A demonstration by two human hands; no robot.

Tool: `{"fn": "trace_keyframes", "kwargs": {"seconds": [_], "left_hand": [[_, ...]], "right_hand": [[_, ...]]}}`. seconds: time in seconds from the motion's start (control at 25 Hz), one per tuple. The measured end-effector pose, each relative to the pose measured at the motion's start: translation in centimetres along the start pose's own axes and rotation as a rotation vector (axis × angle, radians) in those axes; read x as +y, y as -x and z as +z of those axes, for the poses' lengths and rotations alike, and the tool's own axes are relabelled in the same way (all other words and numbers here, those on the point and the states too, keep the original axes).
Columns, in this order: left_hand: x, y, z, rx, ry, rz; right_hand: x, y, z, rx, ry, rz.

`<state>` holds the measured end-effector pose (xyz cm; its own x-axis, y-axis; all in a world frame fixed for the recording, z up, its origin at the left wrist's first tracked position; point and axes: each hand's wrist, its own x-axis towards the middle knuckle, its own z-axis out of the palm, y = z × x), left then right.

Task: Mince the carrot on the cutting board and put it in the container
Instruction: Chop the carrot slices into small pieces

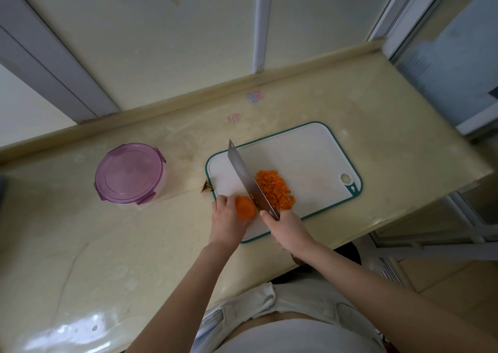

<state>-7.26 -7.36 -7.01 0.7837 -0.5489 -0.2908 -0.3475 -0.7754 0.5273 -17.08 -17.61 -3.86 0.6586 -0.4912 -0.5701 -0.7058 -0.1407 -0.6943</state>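
While the right hand (pixel 289 231) grips the knife (pixel 249 181) handle, the left hand (pixel 227 217) holds the carrot stub (pixel 245 207) on the cutting board (pixel 310 150).
Left fingers (pixel 223 201) curl over the stub, just beside the blade; minced carrot (pixel 275 192) lies heaped right of it. The lidded container (pixel 129 173) stands on the surface (pixel 107 244), left of the board.

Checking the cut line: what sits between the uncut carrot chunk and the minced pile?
The cleaver, gripped by the right hand, stands between carrot chunk and minced pile, shown in the head view.
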Motion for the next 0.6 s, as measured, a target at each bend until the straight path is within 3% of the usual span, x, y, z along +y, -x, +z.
{"fn": "trace_keyframes", "kwargs": {"seconds": [0.24,0.6], "left_hand": [[-0.02,0.37,0.42,0.045,-0.028,-0.044],[-0.38,0.25,0.38,0.03,0.006,0.049]], "right_hand": [[-0.22,0.19,0.4,-0.001,0.006,-0.032],[-0.54,0.28,0.07,-0.023,0.023,-0.023]]}}
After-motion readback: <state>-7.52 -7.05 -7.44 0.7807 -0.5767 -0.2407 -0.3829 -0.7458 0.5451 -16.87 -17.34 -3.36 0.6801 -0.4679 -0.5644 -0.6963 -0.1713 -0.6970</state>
